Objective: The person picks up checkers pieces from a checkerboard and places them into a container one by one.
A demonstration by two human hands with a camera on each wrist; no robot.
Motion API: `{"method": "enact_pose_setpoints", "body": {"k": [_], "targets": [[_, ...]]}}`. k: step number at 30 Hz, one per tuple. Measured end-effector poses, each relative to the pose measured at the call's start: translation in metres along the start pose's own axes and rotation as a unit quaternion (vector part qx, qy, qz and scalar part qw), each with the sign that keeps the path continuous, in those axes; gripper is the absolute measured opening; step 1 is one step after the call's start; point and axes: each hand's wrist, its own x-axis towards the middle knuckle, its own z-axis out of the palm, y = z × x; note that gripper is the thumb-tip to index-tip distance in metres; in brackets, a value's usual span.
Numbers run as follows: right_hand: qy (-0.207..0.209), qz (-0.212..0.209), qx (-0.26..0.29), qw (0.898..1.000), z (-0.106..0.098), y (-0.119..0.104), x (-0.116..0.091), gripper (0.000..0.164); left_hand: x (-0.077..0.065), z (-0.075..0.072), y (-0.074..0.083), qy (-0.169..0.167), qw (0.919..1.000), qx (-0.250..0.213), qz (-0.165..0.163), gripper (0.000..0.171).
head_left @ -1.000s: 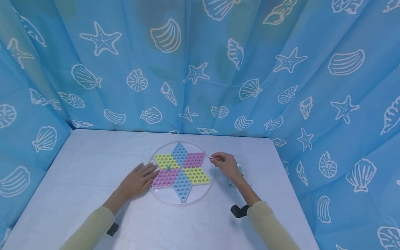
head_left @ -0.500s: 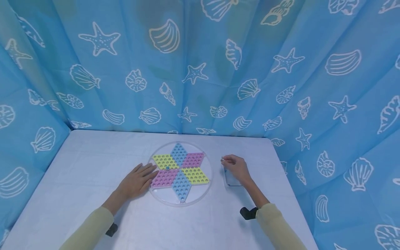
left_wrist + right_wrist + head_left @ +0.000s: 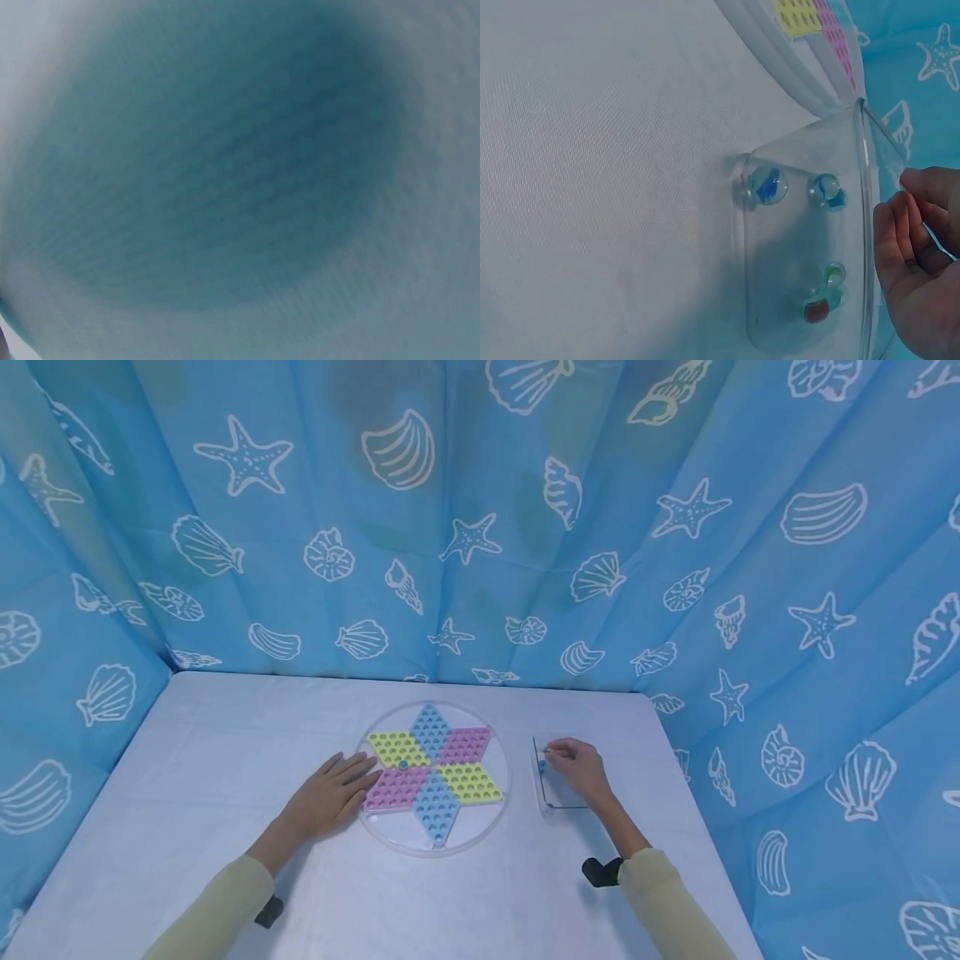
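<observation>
A round clear Chinese checkers board [image 3: 408, 825] with a blue, pink and yellow star lies on the white table. My left hand [image 3: 326, 797] lies flat at its left edge, fingertips on the rim near the pink section. One marble [image 3: 402, 765] sits on the board left of centre, and a clear one [image 3: 438, 842] at the near tip. My right hand [image 3: 579, 767] is over a clear plastic box [image 3: 742, 247], thumb and index finger pinching a small marble that barely shows in the head view. Inside the box are a blue marble [image 3: 769, 185], a brown-red one [image 3: 816, 309] and several others.
The white-covered table [image 3: 480, 910] stretches around the board and box. Behind and at both sides hangs a blue curtain [image 3: 480, 585] with shell and starfish prints. The left wrist view holds only a blurred blue-grey surface [image 3: 240, 180].
My right hand has moved right, from beside the board's right edge to over the box, fingertips still together. My left hand has stayed at the board.
</observation>
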Motion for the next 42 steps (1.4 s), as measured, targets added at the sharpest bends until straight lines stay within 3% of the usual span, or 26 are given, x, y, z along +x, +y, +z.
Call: {"method": "enact_pose_setpoints", "body": {"k": [18, 28, 42], "targets": [[0.017, 0.029, -0.039, 0.999, 0.017, 0.004, 0.013, 0.021, 0.000, 0.001, 0.000, -0.007, 1.0000, 0.001, -0.006, 0.053], [0.021, 0.021, -0.056, 0.998, 0.023, 0.004, 0.017, 0.021, 0.000, 0.006, -0.002, -0.004, 1.0000, 0.001, -0.008, 0.054], [0.000, 0.014, -0.079, 0.997, 0.028, 0.004, 0.018, 0.024, 0.000, 0.003, -0.001, -0.008, 0.9999, -0.005, -0.008, 0.053]]}}
